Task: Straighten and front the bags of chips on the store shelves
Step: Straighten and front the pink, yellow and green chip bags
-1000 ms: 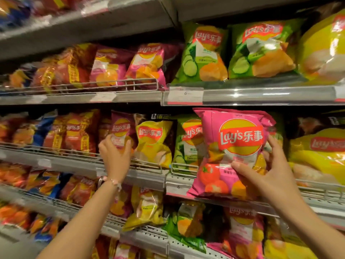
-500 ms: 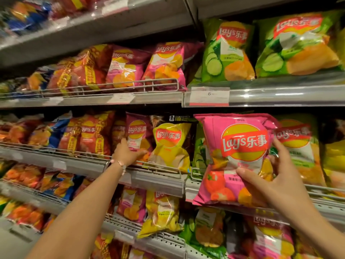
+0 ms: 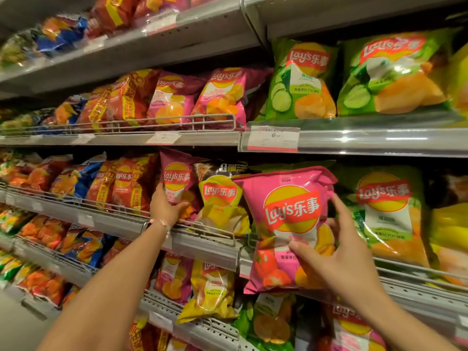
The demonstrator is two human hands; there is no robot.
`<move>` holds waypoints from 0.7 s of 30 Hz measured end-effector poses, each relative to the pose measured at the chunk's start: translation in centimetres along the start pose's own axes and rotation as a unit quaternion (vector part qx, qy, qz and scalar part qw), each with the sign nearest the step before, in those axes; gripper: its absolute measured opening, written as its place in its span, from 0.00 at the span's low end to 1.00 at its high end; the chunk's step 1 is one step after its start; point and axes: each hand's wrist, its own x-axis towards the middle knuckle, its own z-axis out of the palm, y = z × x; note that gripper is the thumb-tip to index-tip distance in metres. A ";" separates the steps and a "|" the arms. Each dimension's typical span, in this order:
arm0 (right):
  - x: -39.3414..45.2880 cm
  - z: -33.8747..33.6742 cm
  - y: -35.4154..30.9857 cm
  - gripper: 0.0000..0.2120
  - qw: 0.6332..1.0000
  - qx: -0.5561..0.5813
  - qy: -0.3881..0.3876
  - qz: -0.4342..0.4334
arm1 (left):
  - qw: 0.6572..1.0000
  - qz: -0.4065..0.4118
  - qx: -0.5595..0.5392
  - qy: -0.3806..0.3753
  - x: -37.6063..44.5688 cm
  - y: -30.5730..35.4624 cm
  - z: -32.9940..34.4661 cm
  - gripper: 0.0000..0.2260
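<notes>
My right hand (image 3: pixel 339 259) grips a large pink chip bag (image 3: pixel 286 219) by its lower right side and holds it upright in front of the middle shelf rail (image 3: pixel 202 245). My left hand (image 3: pixel 164 207) clasps the lower part of a small maroon chip bag (image 3: pixel 177 178) that stands behind the wire rail on the same shelf. A yellow chip bag (image 3: pixel 220 201) stands between the two, partly behind the pink one. A green chip bag (image 3: pixel 387 214) sits to the right of the pink bag, behind my fingers.
Shelves above and below hold rows of red, blue, pink, yellow and green chip bags (image 3: pixel 301 79). Wire rails run along the left shelf fronts. A price tag (image 3: pixel 273 138) hangs on the upper shelf edge. A bracelet circles my left wrist (image 3: pixel 159 224).
My left hand has closed around the maroon bag. The pink bag stays in my right hand, and the view has shifted closer and slightly left.
</notes>
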 end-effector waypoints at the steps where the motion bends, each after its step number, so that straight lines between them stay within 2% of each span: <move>1: 0.0 0.2 -0.3 0.53 1.000 -0.012 -0.010 -0.012 | 1.000 -0.013 0.019 -0.013 0.0 0.0 0.1 0.35; 4: 0.1 1.3 -1.7 0.52 0.997 -0.049 -0.036 -0.042 | 0.996 -0.050 0.053 -0.047 0.2 0.3 0.3 0.39; 7: 0.9 2.8 -2.8 0.52 0.994 -0.083 -0.027 -0.068 | 0.992 -0.075 0.067 -0.074 0.8 0.2 0.3 0.40; 13: 2.4 7.1 -2.9 0.52 0.990 -0.128 0.012 -0.065 | 0.988 -0.044 0.107 -0.099 1.1 -0.2 -0.9 0.41; 16: 2.7 8.2 -2.5 0.52 0.990 -0.128 0.046 -0.036 | 0.989 0.034 0.141 -0.023 -0.5 0.5 -1.1 0.38; 18: 2.6 8.8 -2.7 0.52 0.990 -0.125 0.067 -0.017 | 0.988 0.140 0.065 0.018 -2.2 1.0 -1.0 0.32; 19: 2.6 9.1 -2.9 0.52 0.989 -0.124 0.077 -0.011 | 0.983 0.181 0.011 0.010 -2.9 1.2 -1.0 0.30; 21: 2.7 10.0 -3.1 0.51 0.986 -0.129 0.102 -0.002 | 0.970 0.221 -0.074 -0.071 -3.3 1.4 -0.5 0.32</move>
